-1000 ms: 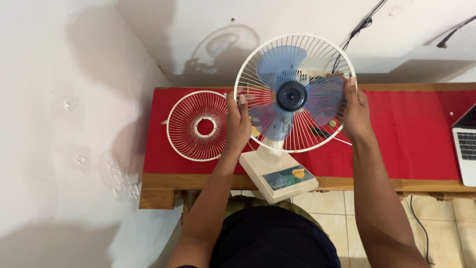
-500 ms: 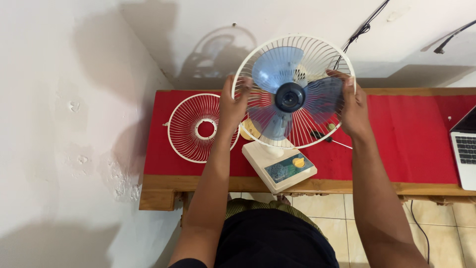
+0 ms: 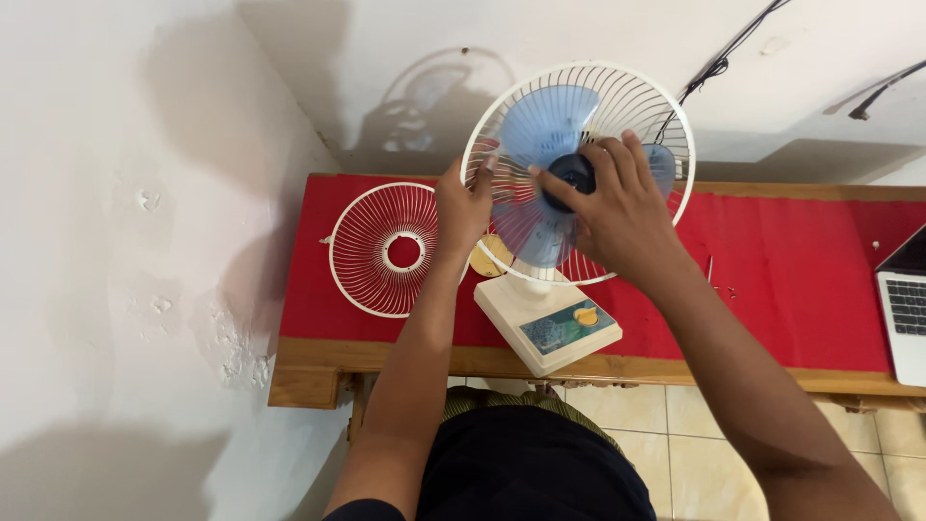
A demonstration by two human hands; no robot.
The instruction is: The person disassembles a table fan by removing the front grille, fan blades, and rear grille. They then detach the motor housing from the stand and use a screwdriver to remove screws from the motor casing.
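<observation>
So going left to right: the loose front grille (image 3: pixel 389 251) lies flat on the red cloth (image 3: pixel 791 280) at the left end of the table (image 3: pixel 318 371), well apart from the hands, so it looks safe unless an elbow sweeps it off that edge. Next, the left hand (image 3: pixel 465 205) is clamped on the left rim of the rear guard (image 3: pixel 579 82), fingers curled over the wires, and that one grip seems to be all that steadies the fan. The fan stands near the front edge of the table, its cream base (image 3: pixel 546 323) turned at an angle with one corner close to the lip, so a hard twist could walk it off. The right hand (image 3: pixel 617 207) is closed around the dark hub cap (image 3: pixel 571 174) at the middle of the blue blades (image 3: pixel 545 130); if it slips, knuckles hit thin plastic and a blade could crack. Far right, a laptop (image 3: pixel 905 309) sits at the table's end, probably out of reach of any tumble.
</observation>
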